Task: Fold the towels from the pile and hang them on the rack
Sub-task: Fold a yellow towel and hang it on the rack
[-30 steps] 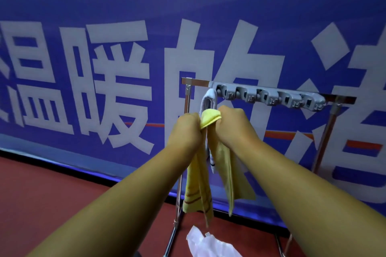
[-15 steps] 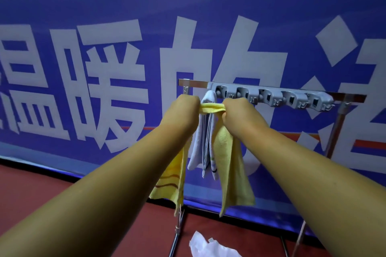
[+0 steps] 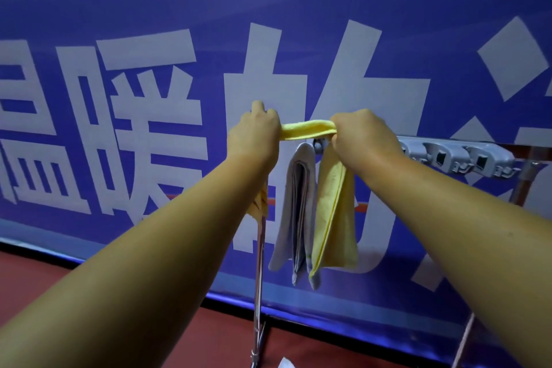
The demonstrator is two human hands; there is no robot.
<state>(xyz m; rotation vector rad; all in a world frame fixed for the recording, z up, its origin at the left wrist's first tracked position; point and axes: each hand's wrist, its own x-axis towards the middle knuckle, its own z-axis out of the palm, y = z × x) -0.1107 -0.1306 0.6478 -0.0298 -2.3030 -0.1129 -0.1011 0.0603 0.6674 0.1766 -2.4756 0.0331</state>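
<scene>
Currently, a yellow towel [image 3: 309,129] is held stretched level between both hands, at the height of the rack [image 3: 466,155] top. The left hand [image 3: 254,131] is closed in a fist around one part of the towel, with a short end seen hanging below its wrist. The right hand [image 3: 363,131] is closed around the other part, from which a folded length hangs down just beside a grey towel [image 3: 294,209] already hung at the left end of the rack. The row of grey clips [image 3: 457,157] to the right appears unoccupied.

For a good result, the stretched section is to be kept taut and level while it is brought to the next free clip, just right of the grey towel. Both hanging ends are best balanced before release, since an uneven drape is likely to slide off. Contact with the grey towel is to be avoided. Whether the towel already touches the rack cannot be told, as the hands cover that point. White cloth [image 3: 285,363] lies on the floor below
</scene>
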